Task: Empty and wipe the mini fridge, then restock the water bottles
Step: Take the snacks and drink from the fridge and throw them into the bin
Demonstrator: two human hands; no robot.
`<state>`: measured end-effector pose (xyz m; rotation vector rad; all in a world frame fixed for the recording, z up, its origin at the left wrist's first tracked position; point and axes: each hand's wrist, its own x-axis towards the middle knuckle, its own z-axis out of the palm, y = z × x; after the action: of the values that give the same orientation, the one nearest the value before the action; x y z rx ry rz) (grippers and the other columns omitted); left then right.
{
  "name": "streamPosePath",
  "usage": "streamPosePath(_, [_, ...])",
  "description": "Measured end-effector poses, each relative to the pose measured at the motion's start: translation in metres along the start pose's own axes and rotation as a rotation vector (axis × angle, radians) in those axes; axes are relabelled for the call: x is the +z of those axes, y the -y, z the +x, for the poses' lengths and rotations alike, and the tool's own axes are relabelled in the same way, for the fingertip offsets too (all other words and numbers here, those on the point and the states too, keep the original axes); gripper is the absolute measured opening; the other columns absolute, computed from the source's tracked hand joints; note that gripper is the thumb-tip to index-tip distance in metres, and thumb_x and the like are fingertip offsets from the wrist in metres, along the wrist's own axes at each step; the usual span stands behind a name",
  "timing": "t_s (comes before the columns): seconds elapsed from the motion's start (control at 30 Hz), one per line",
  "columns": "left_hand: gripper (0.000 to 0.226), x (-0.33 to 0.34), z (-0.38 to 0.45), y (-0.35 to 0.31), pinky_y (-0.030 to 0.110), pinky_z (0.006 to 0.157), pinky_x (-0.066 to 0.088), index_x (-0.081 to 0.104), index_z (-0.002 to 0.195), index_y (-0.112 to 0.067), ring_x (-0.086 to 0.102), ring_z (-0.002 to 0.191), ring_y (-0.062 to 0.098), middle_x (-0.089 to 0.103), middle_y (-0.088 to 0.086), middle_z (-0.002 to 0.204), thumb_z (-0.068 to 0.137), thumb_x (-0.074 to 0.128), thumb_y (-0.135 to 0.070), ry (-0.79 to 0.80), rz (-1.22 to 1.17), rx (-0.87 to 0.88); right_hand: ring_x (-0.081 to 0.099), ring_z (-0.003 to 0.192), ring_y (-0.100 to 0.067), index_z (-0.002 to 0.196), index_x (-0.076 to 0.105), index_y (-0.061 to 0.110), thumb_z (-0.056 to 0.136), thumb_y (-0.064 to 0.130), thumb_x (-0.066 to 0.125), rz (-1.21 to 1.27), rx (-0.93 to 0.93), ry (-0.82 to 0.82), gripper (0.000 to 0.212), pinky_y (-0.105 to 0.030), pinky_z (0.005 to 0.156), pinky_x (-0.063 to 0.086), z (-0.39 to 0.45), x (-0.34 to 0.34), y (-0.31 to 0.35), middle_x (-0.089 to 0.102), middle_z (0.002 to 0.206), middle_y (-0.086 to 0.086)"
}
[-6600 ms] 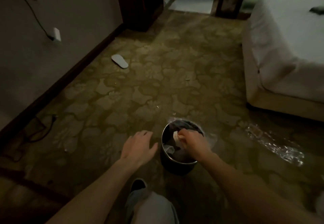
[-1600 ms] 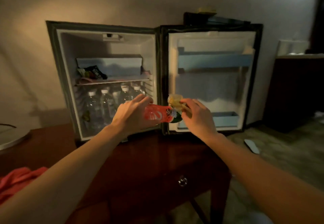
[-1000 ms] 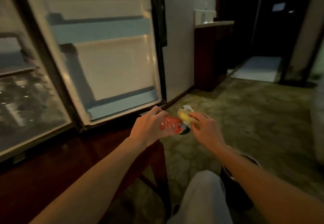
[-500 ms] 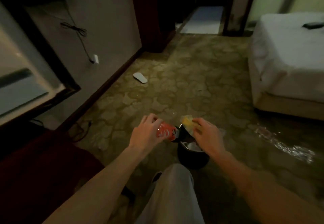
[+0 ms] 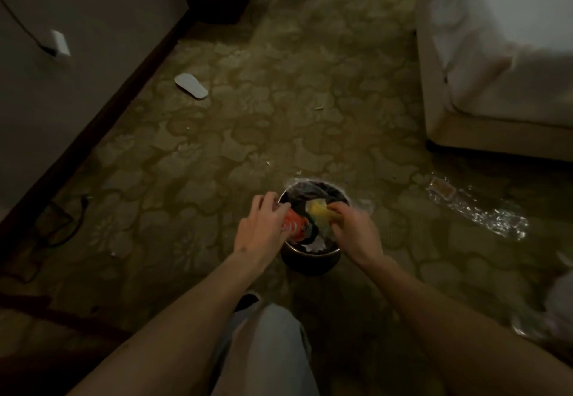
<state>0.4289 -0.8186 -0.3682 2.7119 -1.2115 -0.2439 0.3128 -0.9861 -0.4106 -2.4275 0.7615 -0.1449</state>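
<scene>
You are crouching over the bin (image 5: 305,260) at lower centre of the frame, your knee (image 5: 263,346) filling the bottom edge just below it. Your left hand (image 5: 260,231) is curling its fingers around an orange packet (image 5: 294,225), and your right hand (image 5: 356,231) is pinching a yellow wrapper (image 5: 316,209); both are hovering right over the bin's mouth, which is already looking well filled with dark and white rubbish. I am judging that you are still in the emptying stage: these snacks are going out, and the fridge itself is lying outside the frame, so wiping and restocking the water bottles are still waiting, as far as this view is telling. Room around the bin is opening wide on the carpet (image 5: 248,135) toward the upper centre. To the right, crinkled clear plastic (image 5: 477,212) is lying near the bin. At left a dark cable (image 5: 62,225) is trailing along the skirting, and farther up a white slipper (image 5: 191,85) is sitting near the wall. The bed (image 5: 496,54) is closing off the upper right.
</scene>
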Motion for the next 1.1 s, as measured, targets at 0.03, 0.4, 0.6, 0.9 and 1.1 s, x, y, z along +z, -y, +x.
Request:
streamPosePath(0.03, [0.058,0.008,0.007,0.000,0.039,0.092,0.052,0.046,0.139,-0.027,0.028,0.133,0.022,0.032,0.001,0.142,0.087,0.070,-0.038,0.009,0.014,0.004,0.063,0.102,-0.021,0.129,0.058,0.022,0.088,0.016,0.062,-0.019,-0.008,0.020,0.041,-0.038,0.083,0.053,0.007,0.004,-0.004,0.068,0.113,-0.002])
streamPosePath(0.4, [0.077,0.067,0.037,0.000,0.041,0.110,0.038,0.028,0.151,-0.024,0.024,0.144,0.021,0.026,0.003,0.154,0.088,0.067,-0.045,0.118,-0.008,0.017,0.059,0.115,-0.019,0.138,0.050,0.025,0.091,0.020,0.059,-0.096,-0.018,0.298,0.048,-0.040,0.092,0.052,0.026,0.041,-0.030,0.063,0.126,0.000])
streamPosePath(0.6, [0.068,0.056,0.021,0.007,0.038,0.112,0.032,0.029,0.150,-0.025,0.031,0.140,0.019,0.034,0.001,0.152,0.093,0.057,-0.050,0.063,0.013,0.017,0.059,0.112,-0.020,0.131,0.055,0.025,0.091,0.022,0.058,-0.165,-0.089,0.283,0.040,-0.037,0.090,0.051,0.021,0.025,-0.018,0.064,0.122,0.001])
streamPosePath(0.9, [0.061,-0.011,-0.029,0.018,0.037,0.116,0.024,0.035,0.148,-0.024,0.030,0.143,0.019,0.034,0.003,0.155,0.096,0.047,-0.053,-0.064,0.092,-0.016,0.054,0.123,-0.022,0.140,0.047,0.023,0.095,0.034,0.051,-0.297,-0.268,0.240,0.046,-0.043,0.097,0.049,0.008,-0.009,0.059,0.056,0.138,-0.001])
streamPosePath(1.1, [0.068,-0.056,-0.091,0.036,0.040,0.120,0.020,0.030,0.152,-0.025,0.024,0.146,0.018,0.027,0.001,0.160,0.095,0.042,-0.059,-0.108,0.151,-0.144,0.046,0.132,-0.025,0.147,0.036,0.025,0.093,0.040,0.052,-0.347,-0.387,0.230,0.058,-0.045,0.107,0.040,-0.032,-0.023,0.124,0.049,0.145,-0.001])
